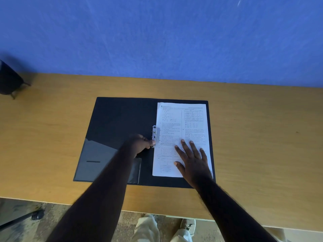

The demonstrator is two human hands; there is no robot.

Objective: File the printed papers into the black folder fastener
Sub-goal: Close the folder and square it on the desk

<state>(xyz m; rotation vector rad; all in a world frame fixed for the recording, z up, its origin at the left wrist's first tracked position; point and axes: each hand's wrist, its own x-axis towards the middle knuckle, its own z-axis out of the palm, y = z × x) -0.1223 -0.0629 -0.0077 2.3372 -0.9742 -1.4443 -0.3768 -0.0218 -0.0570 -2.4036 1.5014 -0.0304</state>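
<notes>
A black folder (118, 119) lies open on the wooden desk. Printed papers (181, 123) rest on its right half, their left edge under the metal fastener clip (155, 134) at the spine. My left hand (139, 144) reaches in from the left, its fingertips pinching the lower end of the clip. Flat on the lower part of the papers lies my right hand (191, 156), fingers spread, holding the sheets down.
The wooden desk (52, 137) meets a blue wall (157, 41) behind. A dark object (8, 81) stands at the far left edge. The folder's inner pocket (97, 161) shines at lower left. Below the desk edge are my legs and shoes.
</notes>
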